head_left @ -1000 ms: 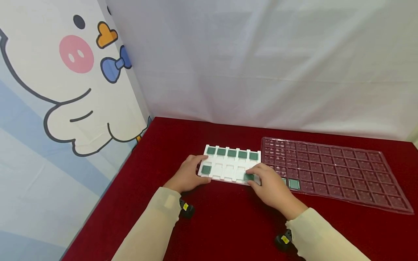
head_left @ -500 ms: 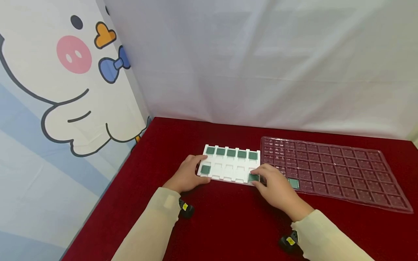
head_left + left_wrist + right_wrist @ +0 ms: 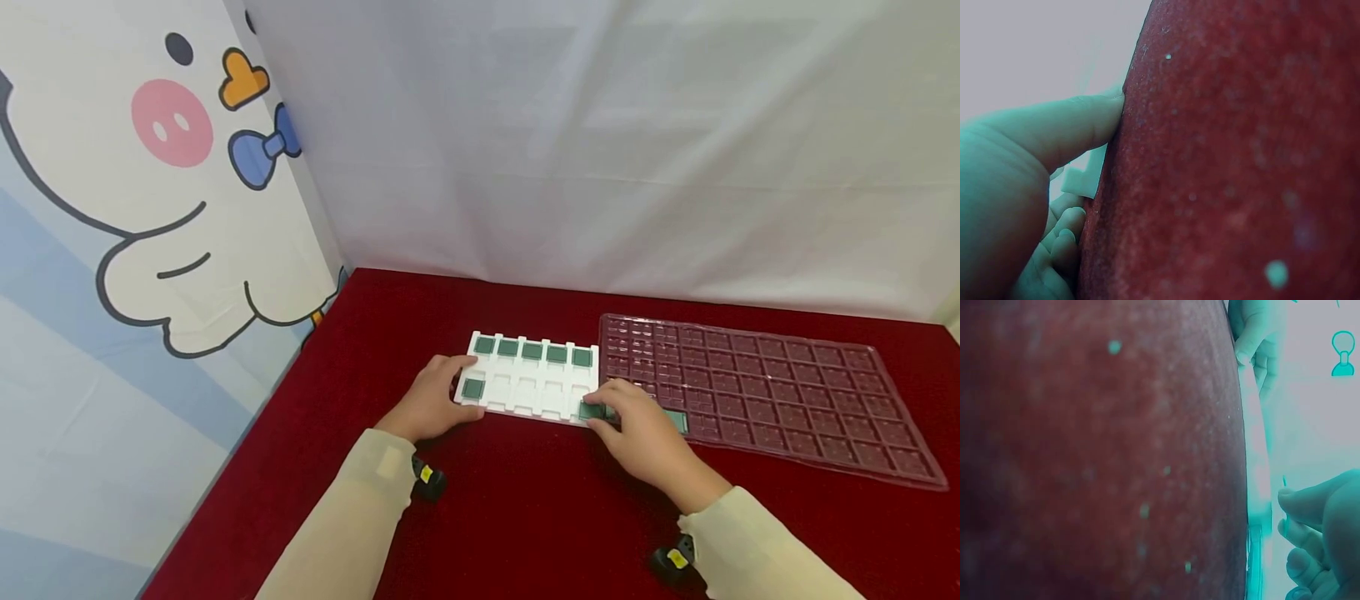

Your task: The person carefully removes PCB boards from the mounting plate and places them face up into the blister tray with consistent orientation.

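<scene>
A white tray [image 3: 527, 392] with two rows of shallow pockets lies on the red cloth. Green square chips [image 3: 532, 352] fill its far row, and one green chip [image 3: 473, 389] sits in the near row's left pocket. My left hand [image 3: 431, 400] holds the tray's left end between thumb and fingers. Over the near right corner, my right hand [image 3: 637, 429] pinches a green square chip [image 3: 591, 410] between thumb and fingertips. In the right wrist view the pinched chip [image 3: 1285, 482] appears edge-on, raised over the tray; the fingers partly hide it.
To the right lies a clear plastic tray [image 3: 787, 392] with many square pockets, its left edge close to the white tray. A green chip [image 3: 677, 421] lies in its near left part, partly behind my right hand. A white curtain [image 3: 600, 150] hangs behind the red-covered table [image 3: 517, 517].
My right hand has shifted a little to the right with the green chip, from beside the fourth pocket to the white tray's right end. My left hand has stayed in place.
</scene>
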### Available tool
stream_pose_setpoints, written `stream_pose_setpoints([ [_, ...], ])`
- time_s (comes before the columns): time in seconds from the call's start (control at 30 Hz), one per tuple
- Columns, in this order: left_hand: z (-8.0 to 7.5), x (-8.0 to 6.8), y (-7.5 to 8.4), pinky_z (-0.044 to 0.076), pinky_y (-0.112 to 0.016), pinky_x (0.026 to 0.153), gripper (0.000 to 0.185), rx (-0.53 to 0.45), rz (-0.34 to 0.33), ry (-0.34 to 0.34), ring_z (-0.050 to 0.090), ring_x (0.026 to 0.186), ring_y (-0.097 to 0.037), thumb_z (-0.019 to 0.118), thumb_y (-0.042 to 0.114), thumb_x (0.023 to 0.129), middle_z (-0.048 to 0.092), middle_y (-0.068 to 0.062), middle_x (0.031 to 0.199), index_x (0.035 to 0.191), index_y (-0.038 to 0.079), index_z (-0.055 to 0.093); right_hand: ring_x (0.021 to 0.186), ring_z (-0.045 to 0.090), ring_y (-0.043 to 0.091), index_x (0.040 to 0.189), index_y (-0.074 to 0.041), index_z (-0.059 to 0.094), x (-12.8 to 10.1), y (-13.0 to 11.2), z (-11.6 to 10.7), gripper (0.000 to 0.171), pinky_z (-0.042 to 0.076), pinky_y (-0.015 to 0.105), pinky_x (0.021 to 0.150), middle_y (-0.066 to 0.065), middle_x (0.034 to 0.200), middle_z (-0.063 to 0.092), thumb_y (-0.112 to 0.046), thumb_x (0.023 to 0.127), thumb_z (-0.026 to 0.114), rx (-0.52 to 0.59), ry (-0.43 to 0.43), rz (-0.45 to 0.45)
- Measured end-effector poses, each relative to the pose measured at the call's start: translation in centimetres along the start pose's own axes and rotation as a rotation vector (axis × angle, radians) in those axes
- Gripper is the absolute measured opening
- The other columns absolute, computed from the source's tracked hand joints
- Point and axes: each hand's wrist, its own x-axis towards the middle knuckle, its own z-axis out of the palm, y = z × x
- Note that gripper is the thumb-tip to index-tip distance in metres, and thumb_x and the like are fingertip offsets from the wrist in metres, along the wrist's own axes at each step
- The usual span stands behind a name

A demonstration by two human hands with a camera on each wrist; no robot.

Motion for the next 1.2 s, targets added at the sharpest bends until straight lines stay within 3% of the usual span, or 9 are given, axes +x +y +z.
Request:
stream_pose_setpoints([
  [1.2,0.1,0.0,-0.2,0.046,-0.042,0.103,0.082,-0.005,-0.001,0.001,0.048,0.123,-0.026,0.086,0.025,0.085,0.046,-0.011,0.146,0.155,0.017,0.045,0.114,0.062,0.035,0.122,-0.004,0.073,-1.5,1.5,-1.5,0.028,0.05,0.057,0.094,0.012,0.124,0.065,-0.007,0.094,0.075,-0.034,0.004,0.014],
])
